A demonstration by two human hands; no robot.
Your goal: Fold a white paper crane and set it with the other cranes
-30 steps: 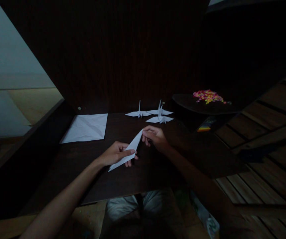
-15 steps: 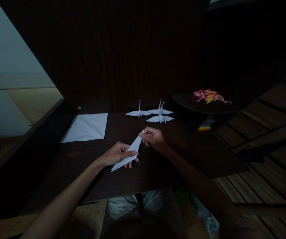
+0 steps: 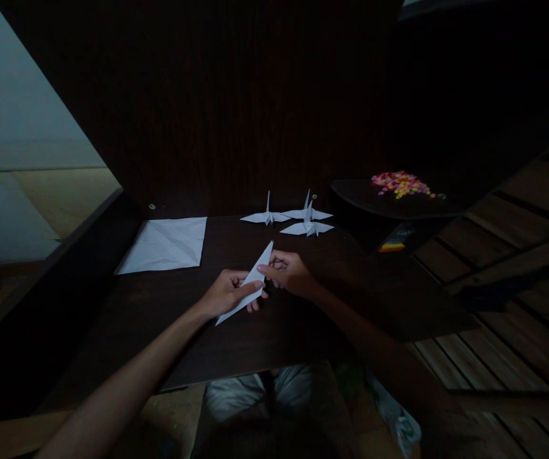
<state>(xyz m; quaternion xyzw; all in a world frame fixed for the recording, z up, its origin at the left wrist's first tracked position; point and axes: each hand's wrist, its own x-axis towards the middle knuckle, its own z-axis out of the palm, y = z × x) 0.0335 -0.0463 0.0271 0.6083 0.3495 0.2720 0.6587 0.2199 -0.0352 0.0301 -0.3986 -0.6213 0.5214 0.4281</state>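
Between my two hands is a narrow piece of folded white paper (image 3: 251, 278), long and pointed at both ends, held slanting above the dark desk (image 3: 197, 363). My left hand (image 3: 230, 294) grips its lower half, thumb on top and fingers underneath. My right hand (image 3: 287, 273) pinches its right edge near the middle, with the thumb on the face of the paper. The upper tip sticks out free beyond my right fingers. Behind my hands stand three white paper cranes, among them a left crane (image 3: 267, 218) and a front crane (image 3: 307, 227).
A creased white paper sheet (image 3: 166, 244) lies at the desk's left. On a raised corner shelf (image 3: 351, 191) at the right is a pile of small colourful pieces (image 3: 402, 183). A dark side panel (image 3: 54, 287) bounds the left, and a back panel rises behind.
My right hand has slid down from the upper tip to the middle of the folded paper. The tip is now exposed, and the paper looks narrower.
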